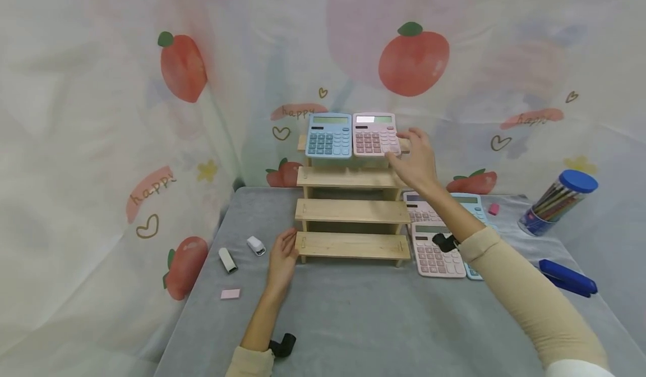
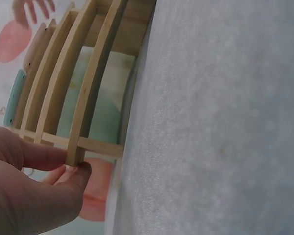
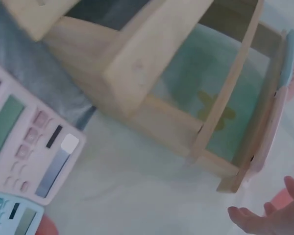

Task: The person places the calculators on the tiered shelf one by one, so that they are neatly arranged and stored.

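Left hand: your left hand [image 1: 282, 259] sits at lower centre of the head view, thumb and fingers [image 2: 63, 172] pinching the left end of the lowest step of the wooden stepped rack [image 1: 351, 211].
Right hand: your right hand [image 1: 416, 161] hovers at frame centre, fingers spread and relaxed, gripping nothing, just beside the right edge of the pink calculator [image 1: 375, 134].
Top step: 2 calculators lean side by side there, the blue calculator [image 1: 329, 135] on the left and the pink one touching it on the right.
Rack: 4 steps, standing on the grey table [image 1: 353, 321] at frame centre.
Right of the rack: a stack of calculators [image 1: 438, 249] lies flat, partly under your forearm.
Far right: a pencil tub [image 1: 557, 202] and a blue stapler [image 1: 567, 277].
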A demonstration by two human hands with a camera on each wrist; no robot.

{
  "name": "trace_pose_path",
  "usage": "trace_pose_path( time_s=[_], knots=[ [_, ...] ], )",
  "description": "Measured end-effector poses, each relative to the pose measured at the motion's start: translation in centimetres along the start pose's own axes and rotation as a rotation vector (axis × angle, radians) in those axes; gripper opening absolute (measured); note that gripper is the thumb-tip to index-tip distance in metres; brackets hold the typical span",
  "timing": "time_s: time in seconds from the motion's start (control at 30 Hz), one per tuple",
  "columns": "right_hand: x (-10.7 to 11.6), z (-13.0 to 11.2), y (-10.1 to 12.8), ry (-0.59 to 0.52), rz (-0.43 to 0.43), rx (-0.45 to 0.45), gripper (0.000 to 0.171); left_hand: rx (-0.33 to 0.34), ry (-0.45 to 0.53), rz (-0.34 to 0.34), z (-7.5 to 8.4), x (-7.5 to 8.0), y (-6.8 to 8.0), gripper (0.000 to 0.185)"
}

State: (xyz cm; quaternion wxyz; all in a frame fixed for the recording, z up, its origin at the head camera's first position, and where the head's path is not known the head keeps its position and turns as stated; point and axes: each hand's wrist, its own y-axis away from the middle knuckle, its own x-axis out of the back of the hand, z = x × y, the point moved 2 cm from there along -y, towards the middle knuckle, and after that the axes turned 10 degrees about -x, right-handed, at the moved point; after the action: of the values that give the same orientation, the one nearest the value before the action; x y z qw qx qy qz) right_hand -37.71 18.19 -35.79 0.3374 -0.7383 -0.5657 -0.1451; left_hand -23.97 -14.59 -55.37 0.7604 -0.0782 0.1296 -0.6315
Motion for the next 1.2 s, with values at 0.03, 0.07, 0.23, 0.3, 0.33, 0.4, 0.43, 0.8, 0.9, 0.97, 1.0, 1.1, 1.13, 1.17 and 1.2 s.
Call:
trace_pose_path(
  time_s=[0.03, 0.07, 0.23, 0.3, 0.33, 0.4, 0.43, 0.8, 0.9, 0.97, 1.0, 1.1, 1.13, 1.17, 1.2],
  knots=[
    [0.4, 0.4, 0.6, 0.006, -0.007, 0.004, 0.062, 0.004, 0.002, 0.001, 0.0, 0.0, 0.0, 0.055],
    [0.8, 0.8, 1.1, 0.016, -0.012, 0.011, 0.061, 0.007, 0.002, 0.002, 0.1, 0.0, 0.1, 0.055],
    [2.9, 3.2, 4.1, 0.051, -0.040, 0.029, 0.057, 0.022, -0.008, 0.005, 0.2, 0.0, 0.2, 0.054],
    [3.7, 4.3, 5.2, 0.074, -0.042, 0.041, 0.055, 0.024, -0.010, 0.009, 0.3, 0.1, 0.1, 0.054],
    [4.0, 4.8, 5.7, 0.086, -0.042, 0.045, 0.056, 0.024, -0.009, 0.012, 0.2, 0.2, 0.1, 0.054],
    [4.6, 6.0, 6.6, 0.115, -0.043, 0.054, 0.056, 0.021, -0.009, 0.016, 0.2, 0.3, 0.0, 0.054],
    [4.9, 6.7, 7.0, 0.128, -0.049, 0.058, 0.057, 0.018, -0.005, 0.016, 0.3, 0.3, 0.0, 0.054],
    [7.6, 15.3, 11.8, 0.292, -0.147, -0.030, 0.069, 0.036, 0.018, 0.020, 0.0, 0.6, -0.3, 0.054],
    [8.2, 17.5, 13.1, 0.336, -0.203, -0.078, 0.080, 0.043, 0.005, 0.019, 0.0, 0.6, -0.2, 0.054],
    [8.6, 18.8, 13.9, 0.363, -0.242, -0.110, 0.089, 0.043, -0.004, 0.016, 0.0, 0.5, -0.3, 0.054],
    [8.8, 19.4, 14.2, 0.378, -0.261, -0.122, 0.093, 0.045, -0.006, 0.016, 0.0, 0.5, -0.3, 0.053],
    [9.3, 21.0, 15.1, 0.418, -0.301, -0.158, 0.105, 0.047, -0.004, 0.016, 0.0, 0.3, -0.2, 0.053],
    [9.4, 21.6, 15.4, 0.434, -0.309, -0.163, 0.109, 0.047, -0.002, 0.015, 0.0, 0.2, -0.2, 0.053],
    [9.5, 22.1, 15.6, 0.447, -0.315, -0.171, 0.111, 0.052, 0.001, 0.016, 0.0, 0.1, -0.1, 0.053],
    [9.5, 22.5, 15.8, 0.453, -0.322, -0.177, 0.114, 0.055, 0.005, 0.016, 0.0, 0.1, -0.1, 0.053]
  ],
)
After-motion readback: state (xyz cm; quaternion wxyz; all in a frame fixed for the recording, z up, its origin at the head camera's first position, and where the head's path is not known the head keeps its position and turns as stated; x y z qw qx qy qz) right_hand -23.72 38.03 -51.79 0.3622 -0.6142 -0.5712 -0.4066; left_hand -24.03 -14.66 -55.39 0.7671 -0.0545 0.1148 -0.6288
